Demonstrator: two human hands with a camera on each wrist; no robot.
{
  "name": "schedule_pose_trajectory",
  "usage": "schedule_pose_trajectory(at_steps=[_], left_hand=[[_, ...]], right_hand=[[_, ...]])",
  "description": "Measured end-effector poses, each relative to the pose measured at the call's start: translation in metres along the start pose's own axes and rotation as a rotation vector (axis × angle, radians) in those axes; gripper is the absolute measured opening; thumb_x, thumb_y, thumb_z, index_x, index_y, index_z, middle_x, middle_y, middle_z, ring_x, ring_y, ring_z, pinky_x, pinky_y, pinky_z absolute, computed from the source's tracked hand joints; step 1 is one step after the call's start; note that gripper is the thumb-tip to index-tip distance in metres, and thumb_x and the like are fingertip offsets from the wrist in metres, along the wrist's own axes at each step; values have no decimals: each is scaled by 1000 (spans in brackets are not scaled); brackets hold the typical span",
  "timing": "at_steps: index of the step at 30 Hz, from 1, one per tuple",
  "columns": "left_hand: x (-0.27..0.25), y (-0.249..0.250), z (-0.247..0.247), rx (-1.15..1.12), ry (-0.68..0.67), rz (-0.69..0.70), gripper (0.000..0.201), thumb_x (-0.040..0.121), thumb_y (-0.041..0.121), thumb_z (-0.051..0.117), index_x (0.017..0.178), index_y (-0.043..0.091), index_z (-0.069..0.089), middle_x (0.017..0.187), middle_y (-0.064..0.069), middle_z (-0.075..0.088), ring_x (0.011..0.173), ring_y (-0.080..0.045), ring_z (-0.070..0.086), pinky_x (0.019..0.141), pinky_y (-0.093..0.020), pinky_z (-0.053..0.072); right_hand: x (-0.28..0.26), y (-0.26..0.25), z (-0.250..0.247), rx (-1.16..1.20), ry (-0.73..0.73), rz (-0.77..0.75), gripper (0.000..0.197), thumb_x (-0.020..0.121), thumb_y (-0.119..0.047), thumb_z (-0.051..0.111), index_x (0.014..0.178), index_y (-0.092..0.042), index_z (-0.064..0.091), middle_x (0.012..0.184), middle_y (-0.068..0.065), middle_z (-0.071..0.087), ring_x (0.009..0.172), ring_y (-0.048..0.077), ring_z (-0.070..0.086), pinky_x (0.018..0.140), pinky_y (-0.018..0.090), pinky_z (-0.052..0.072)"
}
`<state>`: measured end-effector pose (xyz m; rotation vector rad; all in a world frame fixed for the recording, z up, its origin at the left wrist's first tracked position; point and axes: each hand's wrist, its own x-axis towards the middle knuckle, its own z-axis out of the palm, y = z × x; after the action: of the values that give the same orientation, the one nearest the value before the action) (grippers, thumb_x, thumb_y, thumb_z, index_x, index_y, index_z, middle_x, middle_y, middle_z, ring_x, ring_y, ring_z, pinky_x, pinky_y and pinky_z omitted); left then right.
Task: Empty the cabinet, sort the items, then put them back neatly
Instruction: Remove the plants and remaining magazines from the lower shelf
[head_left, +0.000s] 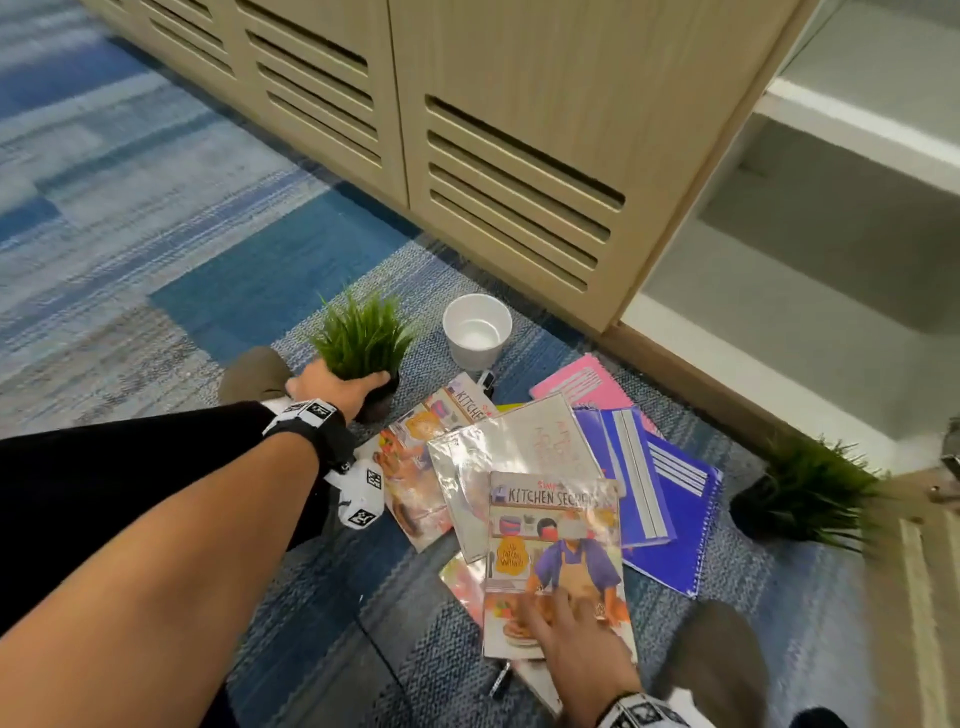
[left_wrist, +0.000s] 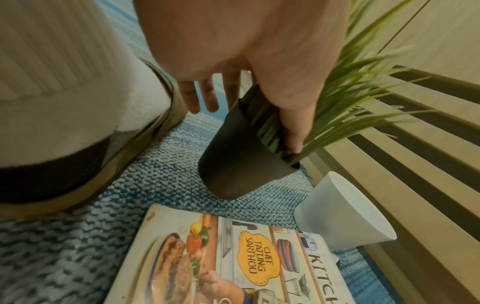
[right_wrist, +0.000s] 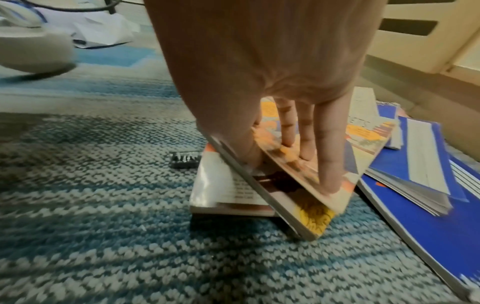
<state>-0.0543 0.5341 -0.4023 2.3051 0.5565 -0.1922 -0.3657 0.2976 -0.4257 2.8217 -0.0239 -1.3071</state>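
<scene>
Head view: cabinet (head_left: 852, 218) emptied, sorting underway; left hand (head_left: 340, 387) gripping potted grass (head_left: 363, 343), right hand (head_left: 576, 639) pinching cookbook (head_left: 556, 551); restocking left.

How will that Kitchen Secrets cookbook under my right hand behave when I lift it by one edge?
The cookbook looks thin and soft-covered, so it will probably flex and droop. Its cover seems glossy, so it may slide in the right hand or off the books beneath.
</scene>
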Motion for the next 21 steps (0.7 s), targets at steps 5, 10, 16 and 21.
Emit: schedule_pose_trajectory(at_steps=[5,10,16,21], left_hand=[[2,4,11,-47,-30,-73,59,80,45,78,123,6,66,126,-22,66,120,-41,58,101,-45,48],[5,5,11,-31,-81,-76,74,73,51,81,132,12,58,129,-15,65,118,-39,60,101,-45,49],[1,0,-4,171,-167,-79,88,72,59,79,132,2,51,121,-19,65,106,-38,64,85,-41,55],[-11,7,-14,339,-341,-61,73,74,44,83,125,-2,59,123,-18,64,110,-36,62,95,-44,53]], right_hand=[[-11,12,-24,176,81,-56,90,86,-34,62,152,-35,1,155,7,15,136,36,26,97,48,50],[-4,14,-28,205,116,-51,75,86,-55,49,150,-36,14,152,8,25,131,34,36,100,46,43],[2,9,-34,193,99,-21,73,89,-47,48,151,-32,13,150,17,27,123,35,48,98,43,44],[8,7,-29,289,70,2,88,83,-49,53,155,-36,4,159,13,11,120,37,52,95,46,49]])
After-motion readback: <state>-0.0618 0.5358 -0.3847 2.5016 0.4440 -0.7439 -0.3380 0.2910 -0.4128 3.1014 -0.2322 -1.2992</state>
